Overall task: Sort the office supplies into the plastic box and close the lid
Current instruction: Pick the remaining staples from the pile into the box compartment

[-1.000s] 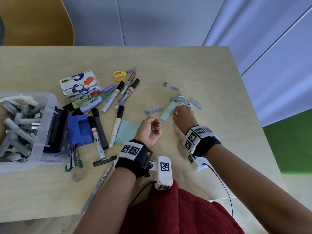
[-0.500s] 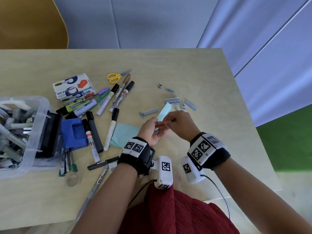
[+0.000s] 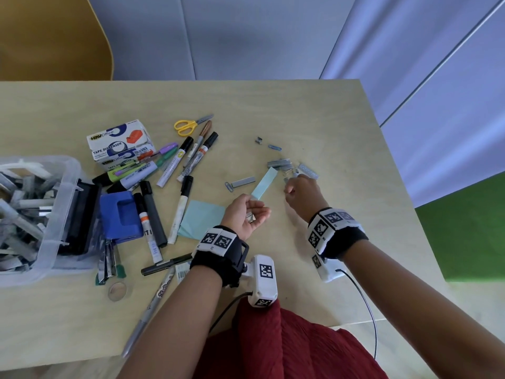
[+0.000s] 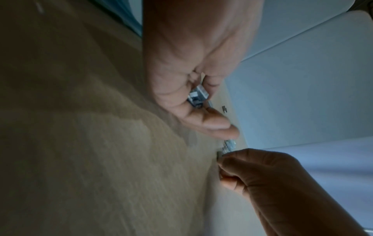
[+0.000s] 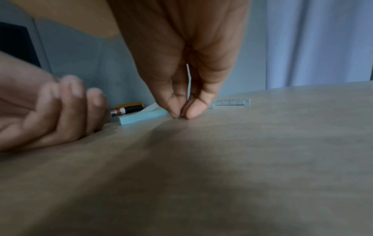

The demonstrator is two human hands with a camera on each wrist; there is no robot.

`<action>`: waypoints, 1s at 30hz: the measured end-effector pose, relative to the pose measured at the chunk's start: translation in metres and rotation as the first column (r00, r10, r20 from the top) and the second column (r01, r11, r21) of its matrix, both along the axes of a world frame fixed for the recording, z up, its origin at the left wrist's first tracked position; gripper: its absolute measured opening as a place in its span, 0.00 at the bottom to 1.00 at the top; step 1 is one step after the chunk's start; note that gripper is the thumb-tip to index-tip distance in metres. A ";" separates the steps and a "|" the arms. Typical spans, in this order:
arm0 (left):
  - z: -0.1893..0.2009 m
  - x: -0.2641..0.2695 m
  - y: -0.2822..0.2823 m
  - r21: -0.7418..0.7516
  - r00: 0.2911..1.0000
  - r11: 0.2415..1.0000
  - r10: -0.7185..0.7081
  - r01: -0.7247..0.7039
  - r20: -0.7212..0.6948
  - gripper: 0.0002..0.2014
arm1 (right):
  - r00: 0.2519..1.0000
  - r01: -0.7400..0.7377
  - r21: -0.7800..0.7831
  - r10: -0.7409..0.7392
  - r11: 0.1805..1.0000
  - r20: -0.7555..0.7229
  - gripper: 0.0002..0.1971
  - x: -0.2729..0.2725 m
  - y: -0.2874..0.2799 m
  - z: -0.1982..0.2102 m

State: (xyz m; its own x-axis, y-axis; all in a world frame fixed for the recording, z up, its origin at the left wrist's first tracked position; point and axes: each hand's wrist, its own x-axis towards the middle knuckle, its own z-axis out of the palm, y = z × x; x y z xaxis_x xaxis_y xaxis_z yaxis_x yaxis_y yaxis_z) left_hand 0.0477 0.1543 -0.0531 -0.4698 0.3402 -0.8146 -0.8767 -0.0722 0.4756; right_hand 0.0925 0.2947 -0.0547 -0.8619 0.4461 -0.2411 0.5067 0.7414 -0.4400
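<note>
The left hand (image 3: 247, 214) lies palm up near the middle of the surface (image 3: 314, 119), fingers curled round a few staple strips (image 4: 196, 96). At its 2 o'clock the right hand (image 3: 302, 191) pinches thumb and fingertip together on something small among loose staples (image 3: 278, 163); what exactly, I cannot tell. A blue pad (image 3: 264, 183) lies between the hands. Markers (image 3: 175, 162) lie at 10 o'clock. The box (image 3: 58, 214) stands open at 9 o'clock, full of staples.
</note>
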 end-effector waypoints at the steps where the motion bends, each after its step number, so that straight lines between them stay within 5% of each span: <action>1: 0.000 0.000 -0.001 0.018 1.000 1.000 0.000 0.000 0.001 0.16 | 1.000 -0.007 -0.012 0.008 1.000 0.008 0.07 -0.001 -0.001 0.001; 7: 0.004 0.002 0.001 0.062 0.999 0.997 0.049 -0.049 0.001 0.16 | 0.975 -0.078 -0.139 0.046 0.987 -0.217 0.05 0.002 -0.029 0.033; 11: 0.002 0.002 0.002 0.040 0.993 0.992 0.116 -0.117 0.028 0.15 | 0.979 -0.129 -0.230 0.086 0.965 -0.185 0.11 0.004 -0.042 0.044; 17: 0.000 0.002 0.004 0.019 0.999 0.999 0.038 -0.038 0.035 0.16 | 0.980 0.114 -0.083 -0.126 0.990 -0.153 0.09 -0.011 0.006 0.020; 21: 0.001 0.000 0.008 0.066 0.999 0.998 0.014 -0.017 0.042 0.19 | 0.995 0.083 -0.003 -0.083 0.997 -0.047 0.17 -0.014 0.016 0.008; 30: 0.005 -0.012 0.023 0.081 0.998 0.995 0.055 -0.058 0.031 0.15 | 0.998 0.052 0.027 -0.051 0.998 -0.027 0.09 -0.019 0.011 0.000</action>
